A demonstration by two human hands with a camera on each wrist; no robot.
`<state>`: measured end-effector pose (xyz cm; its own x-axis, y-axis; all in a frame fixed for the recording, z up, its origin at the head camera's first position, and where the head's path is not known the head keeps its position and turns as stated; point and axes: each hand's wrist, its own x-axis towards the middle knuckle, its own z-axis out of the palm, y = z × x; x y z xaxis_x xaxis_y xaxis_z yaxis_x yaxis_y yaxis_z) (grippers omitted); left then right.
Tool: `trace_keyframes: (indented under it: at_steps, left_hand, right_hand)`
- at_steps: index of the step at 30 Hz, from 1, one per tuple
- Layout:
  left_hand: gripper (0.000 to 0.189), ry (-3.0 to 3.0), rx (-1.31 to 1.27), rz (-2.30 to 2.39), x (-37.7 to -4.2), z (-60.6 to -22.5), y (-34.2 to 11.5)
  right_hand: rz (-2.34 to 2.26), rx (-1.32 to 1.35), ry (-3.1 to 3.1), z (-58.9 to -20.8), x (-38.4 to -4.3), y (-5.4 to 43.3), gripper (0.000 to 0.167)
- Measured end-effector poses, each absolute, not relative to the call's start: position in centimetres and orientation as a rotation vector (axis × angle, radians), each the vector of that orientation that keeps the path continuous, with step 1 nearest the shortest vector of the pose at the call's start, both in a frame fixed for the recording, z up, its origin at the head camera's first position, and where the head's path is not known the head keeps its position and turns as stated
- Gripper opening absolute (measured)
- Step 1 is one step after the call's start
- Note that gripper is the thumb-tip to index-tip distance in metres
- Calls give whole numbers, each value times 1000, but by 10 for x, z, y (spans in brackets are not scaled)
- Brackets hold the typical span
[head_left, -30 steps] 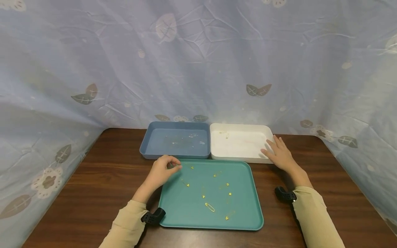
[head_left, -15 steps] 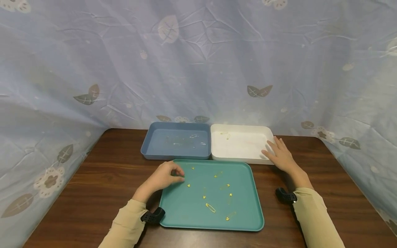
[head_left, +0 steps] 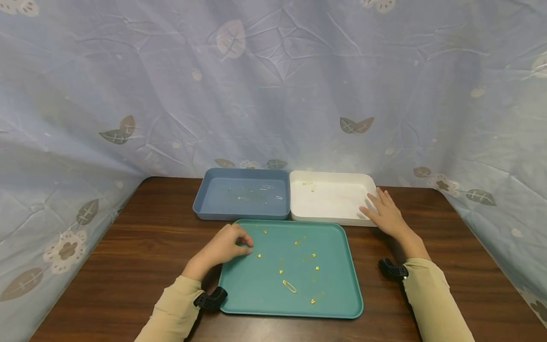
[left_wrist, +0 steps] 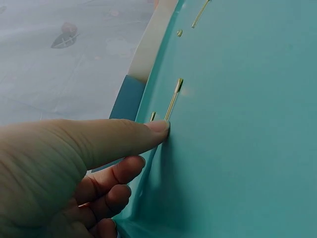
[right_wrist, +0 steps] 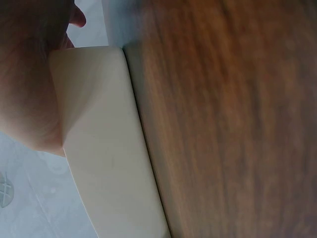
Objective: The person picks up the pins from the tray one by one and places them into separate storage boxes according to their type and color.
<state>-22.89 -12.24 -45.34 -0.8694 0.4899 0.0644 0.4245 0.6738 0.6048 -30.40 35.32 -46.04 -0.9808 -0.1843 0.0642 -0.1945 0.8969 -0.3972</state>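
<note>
My left hand (head_left: 228,244) is over the left side of the green tray (head_left: 333,237). Its thumb and forefinger pinch the end of a gold safety pin (left_wrist: 173,96) that lies on the tray; the forefinger is mostly hidden behind the thumb in the left wrist view. The pin's yellow head points away from the fingertips. Several more gold safety pins, one of them at the front (head_left: 289,286), lie spread over the tray. My right hand (head_left: 386,216) rests on the right rim of the white tray (head_left: 333,220), fingers spread and relaxed.
Behind the green tray stands a blue tray (head_left: 241,216) holding several silver pins, side by side with the white tray. Gold safety pins (head_left: 314,188) lie in the white tray's left part. A patterned cloth (head_left: 273,95) hangs behind the brown wooden table (head_left: 141,247).
My left hand has moved down and slightly right from the tray's back left corner to the safety pin, and its fingertips have closed together. My right hand stays on the white tray.
</note>
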Motion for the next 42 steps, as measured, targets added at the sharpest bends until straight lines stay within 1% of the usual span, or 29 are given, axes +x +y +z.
trace_keyframes:
  at_steps: [3, 7, 13, 23, 42]
  left_hand:
    - [5, 2799, 787, 938, -229, -454, -122]
    - [4, 2814, 752, 905, -227, -453, -122]
    - [10, 2828, 727, 881, -225, -450, -121]
    - [16, 2823, 659, 875, -222, -452, -120]
    - [13, 2808, 660, 870, -223, -449, -120]
  right_hand:
    - [637, 302, -3035, -460, -304, 353, 74]
    - [641, 302, -3033, -459, -305, 351, 74]
    - [640, 300, -3034, -455, -304, 348, 73]
    - [635, 315, -3034, -458, -304, 349, 73]
    - [646, 305, -3042, -459, -303, 352, 74]
